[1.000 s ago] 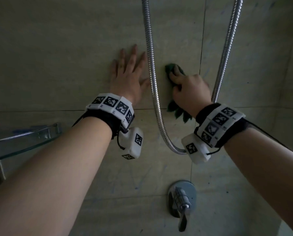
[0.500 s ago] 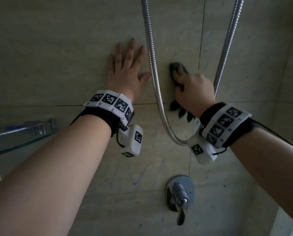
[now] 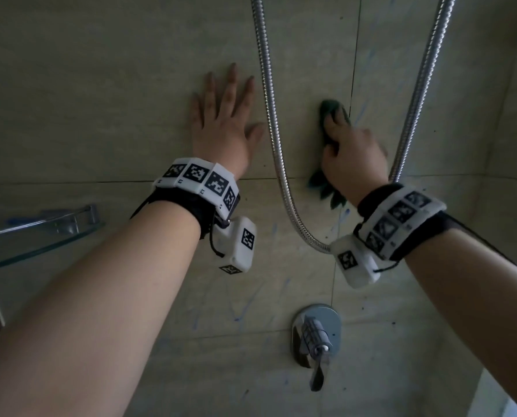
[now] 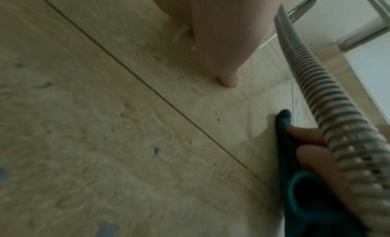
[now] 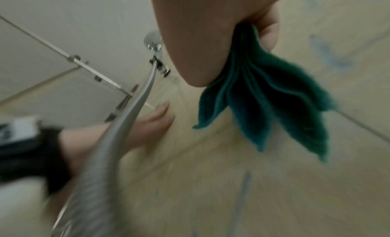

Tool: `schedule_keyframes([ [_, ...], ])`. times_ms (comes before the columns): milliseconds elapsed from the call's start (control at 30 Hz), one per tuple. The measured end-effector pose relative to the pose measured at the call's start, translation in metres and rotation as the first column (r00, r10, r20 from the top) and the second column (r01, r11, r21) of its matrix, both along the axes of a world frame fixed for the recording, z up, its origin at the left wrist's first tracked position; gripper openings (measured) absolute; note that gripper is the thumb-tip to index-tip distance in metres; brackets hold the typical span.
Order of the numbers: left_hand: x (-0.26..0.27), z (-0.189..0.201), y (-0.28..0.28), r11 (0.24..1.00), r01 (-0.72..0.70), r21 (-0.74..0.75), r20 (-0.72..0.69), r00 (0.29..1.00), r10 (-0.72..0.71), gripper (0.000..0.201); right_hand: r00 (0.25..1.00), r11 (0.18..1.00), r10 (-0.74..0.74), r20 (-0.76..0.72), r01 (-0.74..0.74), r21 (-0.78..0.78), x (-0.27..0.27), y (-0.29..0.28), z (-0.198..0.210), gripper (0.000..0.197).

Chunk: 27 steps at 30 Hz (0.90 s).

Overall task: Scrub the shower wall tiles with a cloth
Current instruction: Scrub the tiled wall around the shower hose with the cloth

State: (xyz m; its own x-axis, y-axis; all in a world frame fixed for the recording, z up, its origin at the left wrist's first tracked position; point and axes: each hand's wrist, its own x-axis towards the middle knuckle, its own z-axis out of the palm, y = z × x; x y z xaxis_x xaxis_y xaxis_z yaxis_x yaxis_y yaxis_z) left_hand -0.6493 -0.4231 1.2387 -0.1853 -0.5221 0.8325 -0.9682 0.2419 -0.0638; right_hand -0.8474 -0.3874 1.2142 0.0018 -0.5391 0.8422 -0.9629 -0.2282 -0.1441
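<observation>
Head view: the right hand grips a folded green cloth and presses it against the beige wall tiles, between the two hanging runs of a metal shower hose. The left hand lies flat on the tiles, fingers straight and spread, left of the hose. A chrome mixer tap sits below.

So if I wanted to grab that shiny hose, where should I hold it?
Probably the straight run of the shower hose between the two hands: it hangs free in front of the wall tiles. Come from the front and wrap your fingers round it; the ribbed metal should give grip.
</observation>
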Motion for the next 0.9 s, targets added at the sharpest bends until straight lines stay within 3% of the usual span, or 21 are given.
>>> schedule_keyframes([
  [100,-0.002,-0.001,0.0,1.0,-0.003,0.007,-0.011,1.0,0.004,0.069,0.969,0.999,0.041,-0.244,-0.033,0.041,0.017,0.007,-0.045,0.053],
  [167,-0.003,-0.001,-0.003,1.0,0.013,0.029,-0.026,1.0,-0.012,0.074,0.952,0.999,0.022,-0.305,-0.014,0.029,0.017,0.011,-0.045,0.048],
  [233,-0.003,-0.001,-0.005,1.0,0.02,0.015,-0.025,1.0,-0.019,0.079,0.962,0.995,-0.065,-0.266,0.082,0.052,0.007,0.013,-0.024,0.047],
  [367,-0.003,-0.001,-0.001,1.0,-0.006,0.021,-0.009,1.0,0.006,0.074,0.993,0.993,-0.119,-0.005,0.119,-0.023,-0.009,0.009,0.013,0.052],
  [433,-0.004,-0.001,0.002,0.999,-0.029,0.026,-0.009,1.0,0.03,0.073,0.992,0.993,-0.121,-0.034,0.121,-0.01,-0.002,0.003,0.002,0.053],
  [567,-0.005,-0.001,-0.001,0.999,-0.025,0.024,-0.01,1.0,0.025,0.074,0.96,0.996,-0.02,-0.281,0.044,0.079,0.012,0.002,-0.052,0.05],
  [633,-0.004,-0.001,-0.004,1.0,-0.012,0.028,-0.024,1.0,0.013,0.077,0.944,1.0,0.004,-0.331,0.004,0.024,0.005,0.003,-0.059,0.053],
  [700,-0.004,-0.001,-0.004,1.0,-0.005,0.025,-0.021,1.0,0.006,0.079,0.973,1.0,0.007,-0.233,-0.006,0.007,-0.002,0.011,-0.043,0.05],
  [833,-0.004,-0.001,0.003,0.999,-0.019,0.049,-0.003,1.0,0.019,0.074,0.99,0.989,-0.14,-0.022,0.141,0.046,-0.009,0.015,-0.038,0.05],
  [900,-0.005,-0.001,0.006,0.998,-0.027,0.056,-0.008,1.0,0.027,0.074,0.992,0.988,-0.111,-0.063,0.117,0.102,0.009,0.016,-0.051,0.048],
])
